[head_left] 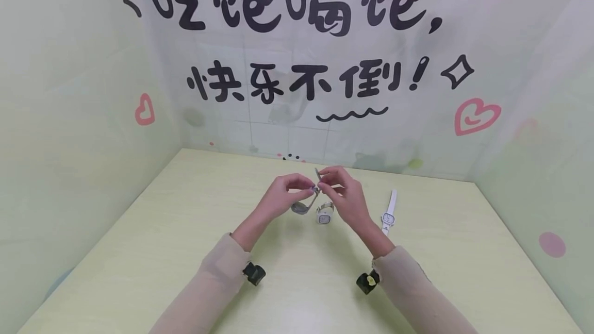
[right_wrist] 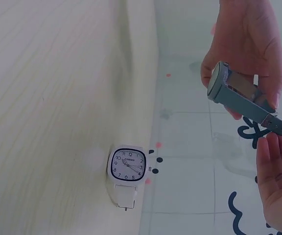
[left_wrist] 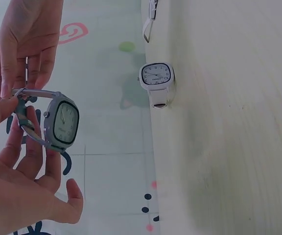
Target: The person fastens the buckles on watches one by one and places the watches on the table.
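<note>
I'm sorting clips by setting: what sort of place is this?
Probably a staged tabletop recording booth: a pale wood-grain table, a printed backdrop enclosing three sides, and a black wrist camera at each sleeve.

Pale tabletop (head_left: 176,220); whitish backdrop (head_left: 297,48), black lettering (head_left: 310,89), pink hearts (head_left: 478,117).

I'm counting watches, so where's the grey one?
In the head view, the grey watch is held up by the left grip and right grip, its face just left of the looped white watch.
</note>
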`<state>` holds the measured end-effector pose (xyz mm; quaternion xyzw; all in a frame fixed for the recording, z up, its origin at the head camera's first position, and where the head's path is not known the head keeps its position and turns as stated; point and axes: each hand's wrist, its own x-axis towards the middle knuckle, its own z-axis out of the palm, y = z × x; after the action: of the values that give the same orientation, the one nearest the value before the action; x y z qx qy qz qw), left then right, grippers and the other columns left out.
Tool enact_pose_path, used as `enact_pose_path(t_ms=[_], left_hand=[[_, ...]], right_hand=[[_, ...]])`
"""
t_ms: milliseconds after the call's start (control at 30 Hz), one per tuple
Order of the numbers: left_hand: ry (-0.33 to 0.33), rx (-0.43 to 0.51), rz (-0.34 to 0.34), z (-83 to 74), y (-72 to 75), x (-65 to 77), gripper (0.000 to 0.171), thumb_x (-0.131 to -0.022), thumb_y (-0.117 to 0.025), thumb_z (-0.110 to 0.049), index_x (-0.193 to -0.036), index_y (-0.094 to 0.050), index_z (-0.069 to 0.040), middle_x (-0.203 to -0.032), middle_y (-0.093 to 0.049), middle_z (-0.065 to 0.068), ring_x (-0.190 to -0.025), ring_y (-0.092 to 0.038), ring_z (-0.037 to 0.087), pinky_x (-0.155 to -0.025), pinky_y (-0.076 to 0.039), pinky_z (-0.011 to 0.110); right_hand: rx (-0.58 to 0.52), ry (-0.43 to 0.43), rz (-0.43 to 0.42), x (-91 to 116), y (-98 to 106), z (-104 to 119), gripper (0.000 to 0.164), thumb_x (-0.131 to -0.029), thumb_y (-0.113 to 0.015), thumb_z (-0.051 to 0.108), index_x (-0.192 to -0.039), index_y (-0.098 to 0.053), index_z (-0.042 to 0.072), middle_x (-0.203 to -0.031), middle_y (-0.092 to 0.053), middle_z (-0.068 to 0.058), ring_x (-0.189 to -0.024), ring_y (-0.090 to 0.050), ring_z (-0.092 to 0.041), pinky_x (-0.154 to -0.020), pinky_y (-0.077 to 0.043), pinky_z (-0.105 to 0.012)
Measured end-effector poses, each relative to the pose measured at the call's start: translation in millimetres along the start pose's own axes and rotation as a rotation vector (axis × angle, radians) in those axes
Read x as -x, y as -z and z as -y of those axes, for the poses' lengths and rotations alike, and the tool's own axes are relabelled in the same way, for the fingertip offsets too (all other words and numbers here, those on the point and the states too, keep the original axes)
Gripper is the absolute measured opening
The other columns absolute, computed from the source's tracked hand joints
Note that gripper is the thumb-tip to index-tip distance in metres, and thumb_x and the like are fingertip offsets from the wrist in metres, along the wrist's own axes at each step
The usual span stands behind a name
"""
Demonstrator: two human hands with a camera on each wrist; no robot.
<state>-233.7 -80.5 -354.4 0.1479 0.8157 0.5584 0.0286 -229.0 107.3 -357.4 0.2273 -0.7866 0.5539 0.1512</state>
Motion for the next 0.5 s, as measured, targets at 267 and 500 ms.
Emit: enact_pose_path(t_ms=[267,500], left_hand=[[-0.058,0.031,0.012,3.6,1.3,-0.4,0.024,-0.092,-0.071,-0.016,-0.113,-0.067,-0.006,-0.114,-0.071,0.012,-0.116,-0.063,0.028,-0.108,-0.043,0.054],[-0.105,0.093,0.016,3.0,3.9,1.1,0.023,-0.092,-0.07,-0.01,-0.11,-0.065,0.002,-0.109,-0.069,0.018,-0.099,-0.067,0.019,-0.096,-0.055,0.034]], right_hand=[[-0.016,-0.011,0.015,1.0,-0.2,1.0,0.02,-0.094,-0.068,0.007,-0.113,-0.066,0.004,-0.103,-0.072,-0.017,-0.092,-0.068,-0.024,-0.077,-0.056,-0.018],[-0.018,0.005,0.045,2.8,1.1,-0.3,0.021,-0.095,-0.066,0.009,-0.115,-0.069,0.003,-0.11,-0.071,-0.019,-0.096,-0.068,-0.026,-0.08,-0.056,-0.019]])
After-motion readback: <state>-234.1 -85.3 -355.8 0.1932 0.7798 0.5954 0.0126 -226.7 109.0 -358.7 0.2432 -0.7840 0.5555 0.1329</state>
